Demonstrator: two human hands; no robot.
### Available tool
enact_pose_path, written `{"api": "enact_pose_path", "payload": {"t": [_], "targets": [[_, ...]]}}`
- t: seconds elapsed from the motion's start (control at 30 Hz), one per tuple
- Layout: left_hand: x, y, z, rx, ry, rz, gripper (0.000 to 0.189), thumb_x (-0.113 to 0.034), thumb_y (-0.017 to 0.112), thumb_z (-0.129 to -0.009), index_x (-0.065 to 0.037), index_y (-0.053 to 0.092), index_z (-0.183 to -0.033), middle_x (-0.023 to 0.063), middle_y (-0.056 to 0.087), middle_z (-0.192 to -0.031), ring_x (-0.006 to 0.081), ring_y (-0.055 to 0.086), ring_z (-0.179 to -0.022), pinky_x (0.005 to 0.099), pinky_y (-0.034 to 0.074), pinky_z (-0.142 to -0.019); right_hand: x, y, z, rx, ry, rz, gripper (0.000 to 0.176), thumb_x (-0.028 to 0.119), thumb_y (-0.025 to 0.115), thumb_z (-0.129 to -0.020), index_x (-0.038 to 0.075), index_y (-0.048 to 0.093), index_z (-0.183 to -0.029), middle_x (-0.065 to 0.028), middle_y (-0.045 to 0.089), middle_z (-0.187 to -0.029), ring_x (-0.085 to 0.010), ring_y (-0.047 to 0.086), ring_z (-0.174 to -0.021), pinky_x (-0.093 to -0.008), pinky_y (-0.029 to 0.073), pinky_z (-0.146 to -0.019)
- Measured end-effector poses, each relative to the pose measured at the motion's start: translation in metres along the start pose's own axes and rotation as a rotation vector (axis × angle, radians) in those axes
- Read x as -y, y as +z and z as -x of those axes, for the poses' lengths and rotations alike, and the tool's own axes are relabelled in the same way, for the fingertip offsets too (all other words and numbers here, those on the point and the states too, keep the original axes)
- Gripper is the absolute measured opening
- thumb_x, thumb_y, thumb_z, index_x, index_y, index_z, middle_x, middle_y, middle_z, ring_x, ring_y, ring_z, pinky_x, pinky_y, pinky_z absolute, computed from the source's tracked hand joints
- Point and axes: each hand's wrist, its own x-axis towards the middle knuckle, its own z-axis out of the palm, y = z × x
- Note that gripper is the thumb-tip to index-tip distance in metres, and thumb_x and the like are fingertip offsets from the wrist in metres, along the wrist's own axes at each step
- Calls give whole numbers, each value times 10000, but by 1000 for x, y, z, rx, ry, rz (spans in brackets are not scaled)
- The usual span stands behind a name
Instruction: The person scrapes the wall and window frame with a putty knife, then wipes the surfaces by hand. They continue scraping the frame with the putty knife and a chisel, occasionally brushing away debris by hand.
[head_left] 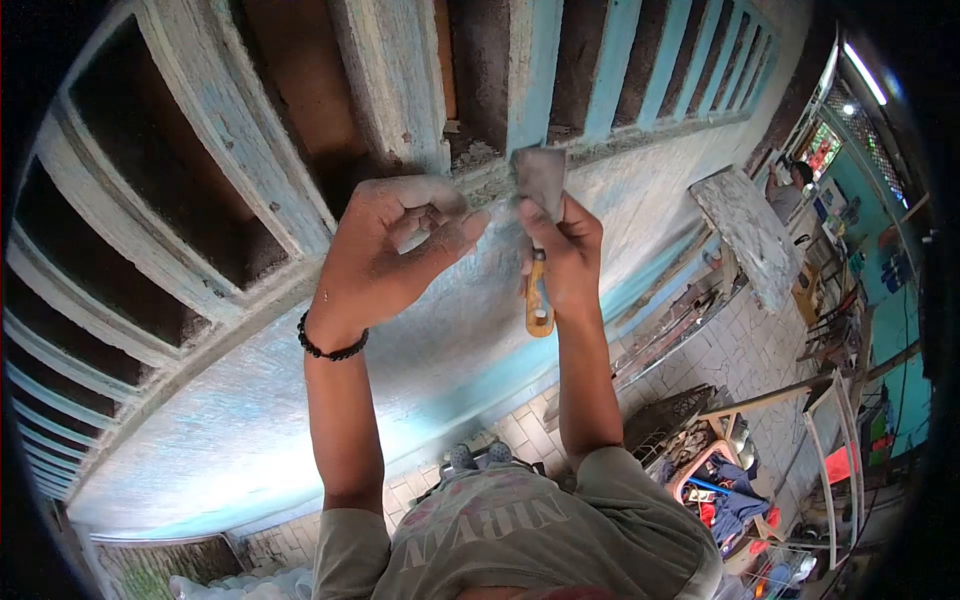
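Observation:
My right hand (pixel 568 255) is closed round a putty knife (pixel 540 300) with a yellow handle and a wide grey blade. The blade points up toward the sill (pixel 480 183), below a blue slat, and the thumb lies along its lower part. Left of it, my left hand (pixel 385 250) is raised with curled fingers, thumb and fingertips apart and nothing visible between them. Pale dust covers its fingers, and a black beaded bracelet (pixel 332 345) circles the wrist. Slats (pixel 400 80) with worn, flaking pale-blue paint rise above both hands.
Below the sill runs a scuffed white and blue wall (pixel 270 420). A tiled floor (pixel 690 375) lies beneath. To the right are a leaning grey board (pixel 750 225), a crate of cloth and odds and ends (pixel 715 480), wooden frames (pixel 845 450) and another person (pixel 788 190) farther back.

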Motion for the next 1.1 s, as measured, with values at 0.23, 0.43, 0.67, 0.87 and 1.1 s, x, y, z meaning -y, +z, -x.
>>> {"api": "enact_pose_path", "payload": {"t": [0.23,0.43,0.67,0.87,1.1], "targets": [[-1,3,2,-10,-20,7,97,-52,745,-973,44,725,-975,98,739,-888,141,716,-837,291,559,-765,9,6,-13,35,-151,44,168,182,713,-1037,44,713,-941,24,603,-745,-42,520,-553,-261,433,-472],[2,-1,0,-6,-5,-37,100,-59,745,-982,39,726,-985,73,720,-869,131,703,-839,290,569,-774,-3,1,0,10,-57,4,175,196,717,-1040,49,699,-947,25,590,-721,-48,519,-553,-244,424,-479],[4,0,1,-19,-2,-8,117,-70,763,-976,26,710,-934,34,678,-824,93,671,-824,265,535,-740,9,8,-9,3,-123,32,206,206,704,-1052,40,684,-931,18,586,-719,-67,542,-523,-252,443,-476],[1,0,-1,-23,21,-128,152,-107,784,-968,20,711,-929,49,667,-805,88,661,-805,266,523,-732,-8,10,-3,-41,-189,80,224,215,710,-1050,49,666,-906,18,581,-711,-68,537,-515,-260,439,-470],[2,3,-1,-29,34,-87,160,-129,800,-956,14,727,-963,48,659,-804,97,626,-788,286,560,-772,-6,12,-3,-71,-180,127,218,202,712,-1046,48,676,-897,12,601,-715,-72,526,-511,-263,428,-478]]}}
